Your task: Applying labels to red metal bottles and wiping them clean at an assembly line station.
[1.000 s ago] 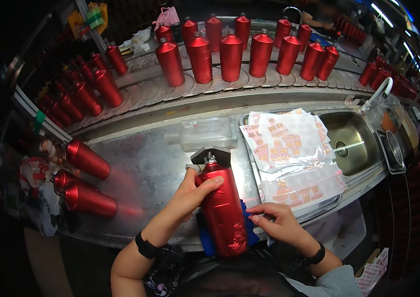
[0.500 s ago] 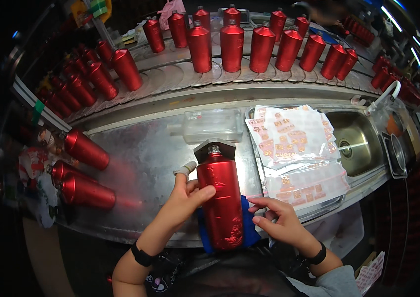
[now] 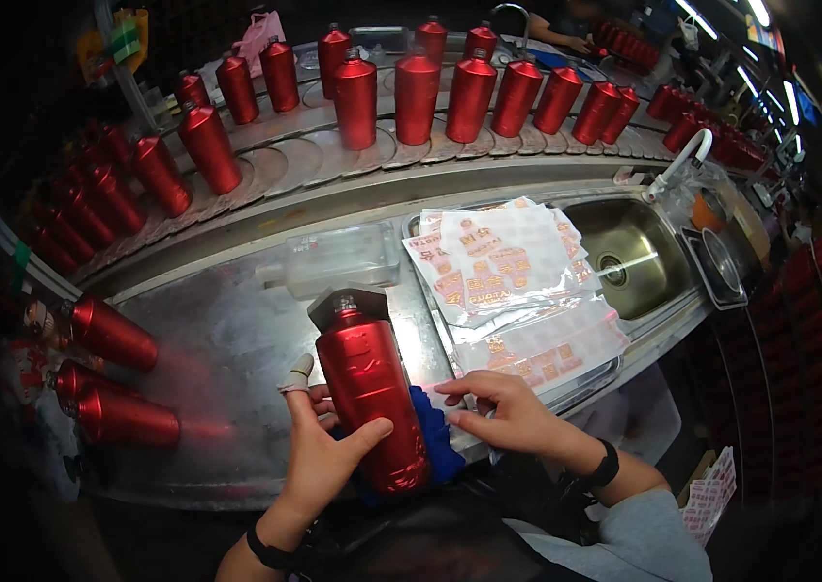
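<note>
A glossy red bottle [image 3: 372, 393] with a clear-looking neck leans back in front of me, its shoulders against a dark angled rest [image 3: 379, 304]. My left hand [image 3: 328, 451] grips its lower left side, thumb across the front and fingers behind; one finger wears a pale cover. Beneath the bottle and to its right lies a bunched blue cloth [image 3: 442, 436]. My right hand [image 3: 503, 412] hovers by that cloth, fingers apart, holding nothing that shows.
A clear bottle-shaped container [image 3: 343, 260] lies behind the rest. Printed transfer sheets [image 3: 508, 267] are stacked on a tray to the right, beside a metal sink [image 3: 614, 247]. Red bottles [image 3: 357, 102] line a curved conveyor [image 3: 294, 160]; several more lie at left [image 3: 129, 415]. Another person's hand [image 3: 578, 45] shows far off.
The whole view has turned, so the scene sits further left and tilted. My left hand has slid lower on the red bottle. My right hand remains apart from it.
</note>
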Motion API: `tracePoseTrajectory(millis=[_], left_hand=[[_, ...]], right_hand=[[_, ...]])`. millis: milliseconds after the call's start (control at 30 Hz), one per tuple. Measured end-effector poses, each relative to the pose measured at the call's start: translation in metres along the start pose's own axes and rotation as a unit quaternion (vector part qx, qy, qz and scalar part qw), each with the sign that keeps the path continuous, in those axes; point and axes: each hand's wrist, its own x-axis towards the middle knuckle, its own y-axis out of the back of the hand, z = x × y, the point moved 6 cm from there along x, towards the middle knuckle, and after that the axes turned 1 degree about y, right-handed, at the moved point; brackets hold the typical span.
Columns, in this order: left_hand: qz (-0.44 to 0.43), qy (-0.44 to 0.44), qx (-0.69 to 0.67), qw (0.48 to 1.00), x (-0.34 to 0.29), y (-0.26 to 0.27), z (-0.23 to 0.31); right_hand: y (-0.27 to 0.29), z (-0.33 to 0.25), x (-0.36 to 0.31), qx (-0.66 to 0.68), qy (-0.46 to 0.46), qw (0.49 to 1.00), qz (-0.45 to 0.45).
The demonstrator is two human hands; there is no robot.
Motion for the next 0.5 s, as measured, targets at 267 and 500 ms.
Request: tracePoseTrajectory(millis=[267, 500], left_hand=[[-0.060, 0.034, -0.198, 0.978, 0.006, -0.005, -0.013], [-0.025, 0.016, -0.135, 0.990, 0.005, -0.009, -0.006]], right_hand=[[0.076, 0.056, 0.030, -0.045, -0.054, 0.988, 0.141], [0.142, 0.086, 0.118, -0.209, -0.037, 0.960, 0.180]])
